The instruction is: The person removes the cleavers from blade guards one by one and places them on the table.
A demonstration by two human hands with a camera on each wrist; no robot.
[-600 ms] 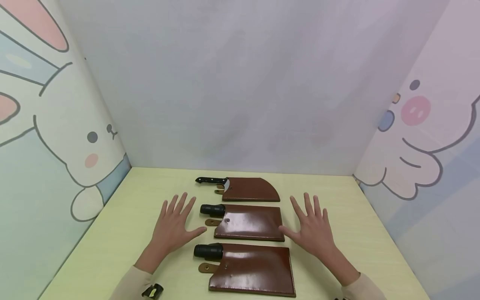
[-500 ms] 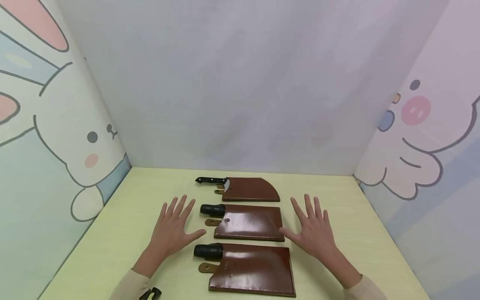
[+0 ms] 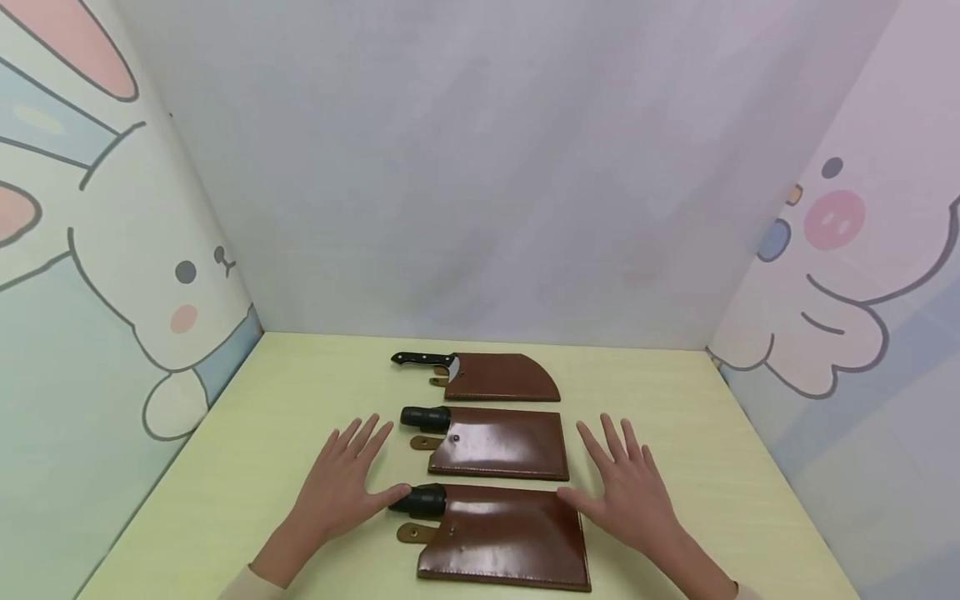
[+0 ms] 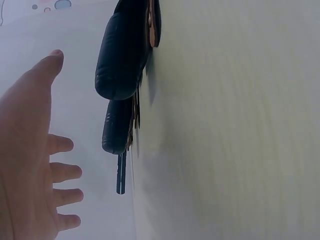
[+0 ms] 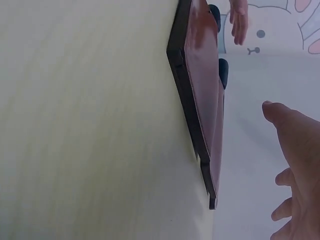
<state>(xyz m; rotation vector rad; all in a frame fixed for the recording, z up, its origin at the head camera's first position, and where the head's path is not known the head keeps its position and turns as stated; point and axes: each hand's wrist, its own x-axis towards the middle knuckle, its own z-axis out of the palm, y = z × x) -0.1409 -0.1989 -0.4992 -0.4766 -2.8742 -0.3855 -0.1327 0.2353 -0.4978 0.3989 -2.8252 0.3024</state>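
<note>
Pale wall point(image 3: 480, 183) behind a light yellow bench point(image 3: 195, 500). I list left hand point(image 3: 339, 486) and right hand point(image 3: 630, 502): well apart, raised above the bench, fingers straight and spread. Between them, below the thumbs: near sheath point(image 3: 510, 537), brown, black handle point(image 3: 422, 502) toward the left hand. Just beyond: middle sheath point(image 3: 502, 443), likewise brown. Beyond both hands' fingertips: far sheathed knife point(image 3: 495, 377), round-ended. Outside each hand: cartoon panels point(image 3: 172, 300).

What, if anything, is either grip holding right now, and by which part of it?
Nothing is held: the left grip and right grip are both spread open, not touching the sheathed knives.
</note>
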